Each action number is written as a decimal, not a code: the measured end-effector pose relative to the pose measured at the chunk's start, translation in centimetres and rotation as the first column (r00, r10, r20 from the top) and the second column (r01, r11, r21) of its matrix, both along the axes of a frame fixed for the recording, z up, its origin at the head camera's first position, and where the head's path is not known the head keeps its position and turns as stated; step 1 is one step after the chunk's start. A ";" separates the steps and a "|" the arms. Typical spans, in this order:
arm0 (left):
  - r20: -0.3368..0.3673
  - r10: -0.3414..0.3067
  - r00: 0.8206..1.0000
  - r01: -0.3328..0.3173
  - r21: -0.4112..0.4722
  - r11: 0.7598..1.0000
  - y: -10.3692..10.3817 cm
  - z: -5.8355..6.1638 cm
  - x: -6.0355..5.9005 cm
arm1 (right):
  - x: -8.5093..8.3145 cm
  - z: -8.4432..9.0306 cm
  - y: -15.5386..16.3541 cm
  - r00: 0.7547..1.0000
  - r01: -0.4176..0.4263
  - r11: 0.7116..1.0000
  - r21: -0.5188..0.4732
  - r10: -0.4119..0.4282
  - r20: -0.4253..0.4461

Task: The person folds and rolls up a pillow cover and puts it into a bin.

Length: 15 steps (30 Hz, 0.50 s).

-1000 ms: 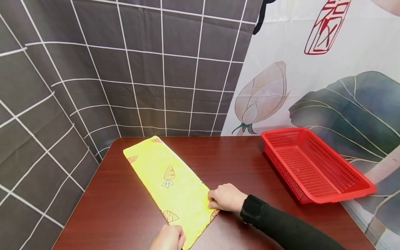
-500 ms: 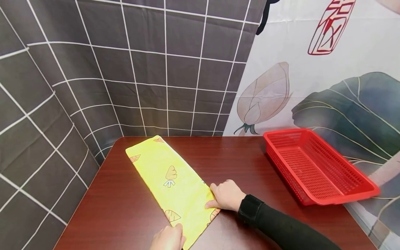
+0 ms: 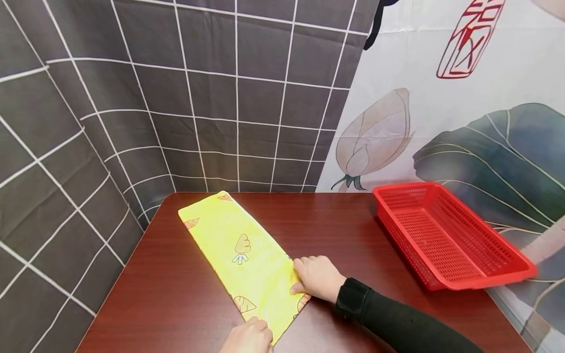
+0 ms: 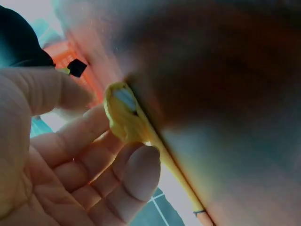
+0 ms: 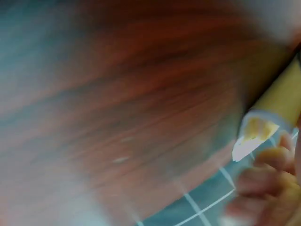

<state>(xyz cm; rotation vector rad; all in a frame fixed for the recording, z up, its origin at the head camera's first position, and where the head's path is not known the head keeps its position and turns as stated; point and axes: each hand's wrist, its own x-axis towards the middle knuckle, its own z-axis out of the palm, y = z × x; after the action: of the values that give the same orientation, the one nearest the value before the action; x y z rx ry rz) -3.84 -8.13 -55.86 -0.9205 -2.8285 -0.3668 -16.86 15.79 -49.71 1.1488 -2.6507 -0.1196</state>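
While the yellow carrot-print cloth (image 3: 240, 255) lies folded in a long strip across the dark wood surface (image 3: 344, 230), little has shifted in the last second. The right hand (image 3: 319, 278) has slid slightly along the strip's near right corner and pinches it there, fingers curled. The left hand (image 3: 248, 337), at the near left corner, has crept a touch to the right; the left wrist view shows its fingers curled round the bunched yellow edge (image 4: 123, 117). To my eye both near corners are gripped and ready for a lift. A red perforated plastic basket (image 3: 450, 235) sits well apart at the right. Behind hang a grey grid-pattern curtain (image 3: 176, 98) and a lotus-print curtain (image 3: 441, 122).
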 end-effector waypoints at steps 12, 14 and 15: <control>0.242 0.094 0.966 -0.090 -0.026 0.996 0.9 -0.7 -0.8 | 0.5 0.8 1.9 0.934 -0.325 0.941 -0.093 0.334 0.124; 0.264 0.105 0.959 -0.105 -0.015 0.994 1.0 -0.7 -0.8 | 0.5 1.0 2.7 0.914 -0.369 0.924 -0.106 0.381 0.137; 0.276 0.114 0.954 -0.115 -0.013 0.993 1.0 -0.7 -0.8 | 0.4 1.1 3.0 0.905 -0.391 0.914 -0.104 0.403 0.135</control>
<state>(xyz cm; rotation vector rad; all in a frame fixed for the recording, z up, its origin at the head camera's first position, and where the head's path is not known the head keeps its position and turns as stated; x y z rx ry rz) -4.64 -7.08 -56.59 -0.7519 -3.1146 -0.5216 -16.42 18.82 -48.65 1.7052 -2.4547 0.1486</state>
